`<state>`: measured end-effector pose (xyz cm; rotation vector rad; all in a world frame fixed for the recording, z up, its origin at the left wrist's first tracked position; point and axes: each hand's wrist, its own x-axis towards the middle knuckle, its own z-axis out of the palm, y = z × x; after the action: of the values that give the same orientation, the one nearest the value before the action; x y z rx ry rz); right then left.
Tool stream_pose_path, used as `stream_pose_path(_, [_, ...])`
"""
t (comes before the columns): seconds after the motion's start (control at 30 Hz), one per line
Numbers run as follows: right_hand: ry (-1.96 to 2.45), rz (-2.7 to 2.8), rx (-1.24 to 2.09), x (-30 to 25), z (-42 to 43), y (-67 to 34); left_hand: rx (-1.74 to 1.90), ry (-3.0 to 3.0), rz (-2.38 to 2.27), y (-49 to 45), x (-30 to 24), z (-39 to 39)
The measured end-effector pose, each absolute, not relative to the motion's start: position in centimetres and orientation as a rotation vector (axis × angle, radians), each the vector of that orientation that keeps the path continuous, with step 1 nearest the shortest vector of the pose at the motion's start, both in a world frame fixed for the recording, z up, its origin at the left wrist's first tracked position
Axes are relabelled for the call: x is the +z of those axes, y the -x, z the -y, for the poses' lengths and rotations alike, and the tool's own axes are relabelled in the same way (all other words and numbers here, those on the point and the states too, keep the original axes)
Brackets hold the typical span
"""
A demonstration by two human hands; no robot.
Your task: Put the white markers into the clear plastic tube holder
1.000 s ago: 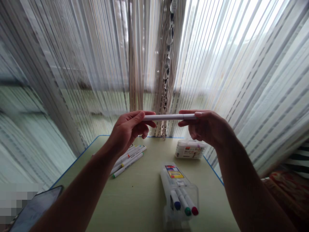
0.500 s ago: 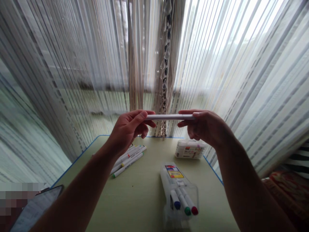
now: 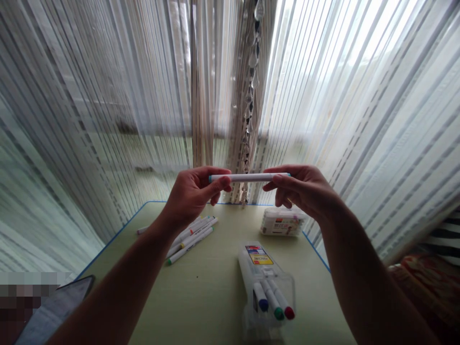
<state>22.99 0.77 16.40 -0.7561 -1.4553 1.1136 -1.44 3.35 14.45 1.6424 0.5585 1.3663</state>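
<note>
A white marker [image 3: 249,178] with teal ends is held level in the air above the far part of the table. My left hand [image 3: 196,189] pinches it near its left end between thumb and fingers. Near the other end, my right hand [image 3: 300,187] grips it the same way. Below the left hand lie several loose white markers [image 3: 192,244] with coloured ends. Nearer me stands a clear plastic case [image 3: 247,273] with a colourful label; blue, green and red marker ends show inside it.
A second clear case [image 3: 282,223] sits at the table's back right. The pale green table [image 3: 179,302] has a blue edge. A dark-framed screen [image 3: 59,306] lies at the left edge. Sheer striped curtains [image 3: 151,96] and a hanging bead string [image 3: 253,62] are behind.
Both thumbs have slid lower on the marker, and its teal ends now show. The marker has dropped slightly. The bead string has swung a little; the things on the table stay put.
</note>
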Motion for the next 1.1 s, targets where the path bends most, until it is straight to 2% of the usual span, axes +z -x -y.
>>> stream_pose_path(0.7, [0.847,1.519,1.013,16.05,-1.12,-23.31,1.355,-1.744,-0.642,1.27,14.57,-3.01])
stream_pose_path(1.1, [0.800,1.440,1.136,16.30,-0.88,-23.42,1.309,-1.599,-0.618,1.27,14.73,-2.97])
